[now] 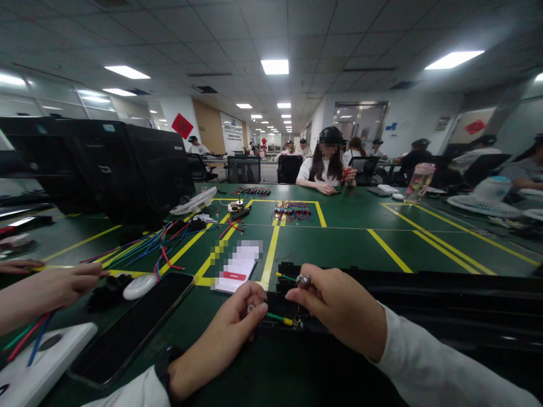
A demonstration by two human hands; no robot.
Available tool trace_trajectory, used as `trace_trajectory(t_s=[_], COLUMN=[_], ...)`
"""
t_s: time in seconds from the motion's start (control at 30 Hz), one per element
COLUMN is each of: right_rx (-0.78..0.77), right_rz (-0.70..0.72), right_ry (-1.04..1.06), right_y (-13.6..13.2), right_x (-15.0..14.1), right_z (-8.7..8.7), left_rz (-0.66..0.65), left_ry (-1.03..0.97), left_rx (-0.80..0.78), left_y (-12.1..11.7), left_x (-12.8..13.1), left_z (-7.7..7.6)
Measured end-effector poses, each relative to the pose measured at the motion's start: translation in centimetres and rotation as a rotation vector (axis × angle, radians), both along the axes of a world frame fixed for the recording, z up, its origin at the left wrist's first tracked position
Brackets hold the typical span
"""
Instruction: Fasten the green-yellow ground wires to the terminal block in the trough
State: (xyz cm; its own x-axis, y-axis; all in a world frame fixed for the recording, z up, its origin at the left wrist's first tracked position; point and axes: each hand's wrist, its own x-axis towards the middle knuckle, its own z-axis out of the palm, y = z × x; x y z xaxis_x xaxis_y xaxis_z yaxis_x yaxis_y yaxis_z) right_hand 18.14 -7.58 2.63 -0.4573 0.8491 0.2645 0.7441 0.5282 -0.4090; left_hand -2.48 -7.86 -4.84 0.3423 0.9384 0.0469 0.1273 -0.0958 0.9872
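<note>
While both hands work close together near the front edge of the green table (348, 243), the left hand (231, 328) pinches a green wire (275, 317) between thumb and fingers. The right hand (339, 308) is closed around a small silver tool (302, 279), just above a black part (288, 270). A black phone (136, 325) lies toward the front left corner.

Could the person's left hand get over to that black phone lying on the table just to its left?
Probably yes. The left hand pinches a green wire, so it is occupied, but the phone lies close beside it on the green table with nothing between them.
</note>
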Motion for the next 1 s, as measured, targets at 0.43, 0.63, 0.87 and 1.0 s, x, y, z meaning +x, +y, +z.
trace_trajectory(t_s=[0.43,0.63,0.87,1.0], right_rx=[0.02,0.028,-0.007,-0.025], right_rz=[-0.019,-0.024,0.012,0.039], right_ry=[-0.003,0.005,-0.036,-0.055], right_y=[-0.1,-0.2,-0.4,-0.5], right_x=[-0.2,0.0,0.1,0.1], right_z=[-0.8,-0.1,0.1,0.0], left_rz=[-0.015,-0.013,-0.016,-0.014], left_ry=[0.002,-0.008,0.007,0.001], left_rx=[0.002,0.01,0.003,0.007], left_y=[-0.1,0.2,0.0,0.0], left_x=[0.0,0.0,-0.1,-0.2], left_z=[0.0,-0.1,-0.3,-0.3])
